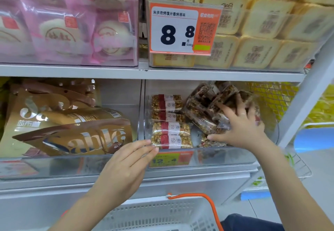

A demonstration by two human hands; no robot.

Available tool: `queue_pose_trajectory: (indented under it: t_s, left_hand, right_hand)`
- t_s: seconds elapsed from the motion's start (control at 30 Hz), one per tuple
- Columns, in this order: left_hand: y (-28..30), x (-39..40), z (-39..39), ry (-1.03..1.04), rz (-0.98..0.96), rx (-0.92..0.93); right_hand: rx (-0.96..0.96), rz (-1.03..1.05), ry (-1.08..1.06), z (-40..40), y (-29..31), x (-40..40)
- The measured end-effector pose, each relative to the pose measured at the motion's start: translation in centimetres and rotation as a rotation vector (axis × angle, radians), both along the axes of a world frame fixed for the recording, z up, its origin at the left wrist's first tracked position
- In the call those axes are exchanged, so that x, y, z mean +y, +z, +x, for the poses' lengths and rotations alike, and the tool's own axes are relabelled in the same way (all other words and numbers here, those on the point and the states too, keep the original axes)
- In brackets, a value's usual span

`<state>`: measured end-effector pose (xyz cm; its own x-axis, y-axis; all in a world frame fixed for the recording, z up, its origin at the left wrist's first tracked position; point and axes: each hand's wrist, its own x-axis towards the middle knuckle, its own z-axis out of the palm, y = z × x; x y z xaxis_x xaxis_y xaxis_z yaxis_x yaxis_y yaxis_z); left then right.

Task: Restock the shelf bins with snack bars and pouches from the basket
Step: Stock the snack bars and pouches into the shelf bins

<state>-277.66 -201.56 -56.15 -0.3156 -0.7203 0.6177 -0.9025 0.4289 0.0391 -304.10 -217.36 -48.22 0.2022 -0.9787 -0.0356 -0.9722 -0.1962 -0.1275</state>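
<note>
Clear plastic forms the shelf bin (235,156) on the lower shelf where a person is working with both bare hands. The right hand (240,127) is inside the bin, its fingers (224,110) spread wide and pressed down over a loose heap of dark snack bars (202,111) in see-through wrappers; the thumb reaches toward the bin's front wall. Just beyond the left hand's fingertips lies a tidy stack of lighter snack bars (169,122) with red and white labels, filling the bin's left side. The left hand (124,165) hovers at the front edge of the bin, its fingers (144,149) held close together and slightly curled, touching or nearly touching the clear front wall; it grips nothing. Below both wrists sits a white basket (159,212) with an orange handle; its contents are not visible. Brown pouches (68,131) fill the neighbouring bin, off to the far side of the left hand. The step appears to be settling the dark bars into place. Next, the heap likely needs straightening into rows beside the neat stack, before reaching back down to the basket.
</note>
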Motion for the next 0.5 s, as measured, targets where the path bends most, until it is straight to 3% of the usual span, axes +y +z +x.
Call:
queue_pose_trajectory:
  t_s: [0.07, 0.17, 0.3, 0.43, 0.5]
  left_hand:
    - [0.2, 0.3, -0.1, 0.012, 0.017, -0.019]
    - [1.5, 1.0, -1.1, 0.033, 0.011, 0.018]
    - [5.5, -0.6, -6.3, 0.054, 0.064, 0.336]
    - [8.7, -7.7, -12.0, 0.204, 0.594, 0.636]
    - [8.5, -11.7, -13.7, 0.263, 0.768, 0.741]
  right_hand:
    - [-0.084, 0.016, 0.025, -0.1, -0.6, -0.2]
    - [-0.327, -0.161, -0.078, -0.6, 0.2, -0.3]
    - [-0.379, -0.237, -0.230, -1.9, 0.2, -0.4]
    - [-0.423, -0.351, -0.194, -2.4, 0.4, 0.0]
    - [-0.408, -0.364, -0.184, -2.7, 0.4, 0.2]
